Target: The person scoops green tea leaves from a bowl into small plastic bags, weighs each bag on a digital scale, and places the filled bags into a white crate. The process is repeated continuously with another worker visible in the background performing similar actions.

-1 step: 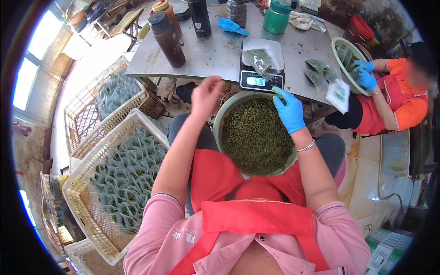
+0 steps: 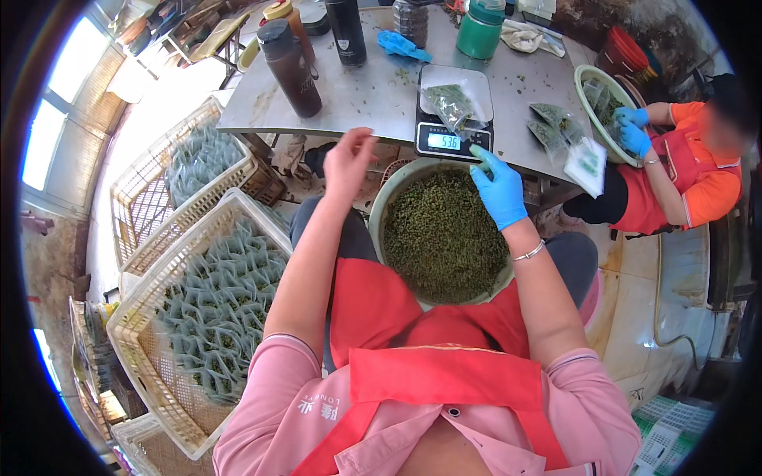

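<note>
My bare left hand is raised in front of the table's near edge, its fingers loosely bent, apart and holding nothing. My right hand, in a blue glove, hovers over the right rim of a tub. Its fingers reach towards the scale's front corner, apart from the thumb, and a fingertip looks stained green. Small green berries fill the tub between my knees. On the digital scale lies a clear plastic bag of green berries; the display is lit.
On the metal table stand a dark bottle, a green jar and more filled bags. Plastic crates with many filled bags stand at left. At right, a gloved co-worker reaches into a basin.
My left hand has shifted slightly left and down, away from the scale. My right hand has barely moved; the bag stays on the scale.
</note>
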Available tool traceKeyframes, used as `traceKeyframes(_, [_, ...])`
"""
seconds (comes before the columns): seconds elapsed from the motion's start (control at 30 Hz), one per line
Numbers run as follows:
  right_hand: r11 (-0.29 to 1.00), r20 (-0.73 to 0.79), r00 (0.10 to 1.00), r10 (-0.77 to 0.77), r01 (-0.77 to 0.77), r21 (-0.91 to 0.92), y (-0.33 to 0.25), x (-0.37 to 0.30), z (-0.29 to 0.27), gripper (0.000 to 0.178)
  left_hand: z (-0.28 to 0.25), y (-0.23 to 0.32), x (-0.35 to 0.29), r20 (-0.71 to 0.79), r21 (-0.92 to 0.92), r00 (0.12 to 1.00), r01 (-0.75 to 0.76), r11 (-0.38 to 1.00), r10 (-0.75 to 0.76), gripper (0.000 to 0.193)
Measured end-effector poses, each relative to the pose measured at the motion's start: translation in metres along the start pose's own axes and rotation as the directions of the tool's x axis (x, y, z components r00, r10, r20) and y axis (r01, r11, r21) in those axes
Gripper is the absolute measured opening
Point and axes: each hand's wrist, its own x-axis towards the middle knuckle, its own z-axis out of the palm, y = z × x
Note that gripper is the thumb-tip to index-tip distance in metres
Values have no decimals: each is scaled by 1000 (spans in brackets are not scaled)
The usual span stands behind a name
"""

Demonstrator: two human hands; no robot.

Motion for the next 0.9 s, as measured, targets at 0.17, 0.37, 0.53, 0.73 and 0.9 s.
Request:
traceKeyframes(0.17, [927,81,988,131,-93,-364,-3,39,22,46,0,-29,2,-38,-137,994,96,986,-102,21])
traceKeyframes(0.37, [933,25,997,74,-61,-354,12,54,38,28,4,-21,-5,33,-30,993,110,993,-109,21])
traceKeyframes(0.53, [946,86,955,283,-293,137,10,23,23,11,4,-24,-6,27,29,993,117,993,-118,22])
traceKeyframes(0.73, [928,208,930,302,-337,158,4,-1,7,24,9,-25,-8,48,79,995,83,993,-87,22])
traceKeyframes(0.9, [989,-60,998,35,-26,145,5,4,8,27,11,-24,-11,50,80,996,73,994,-77,21])
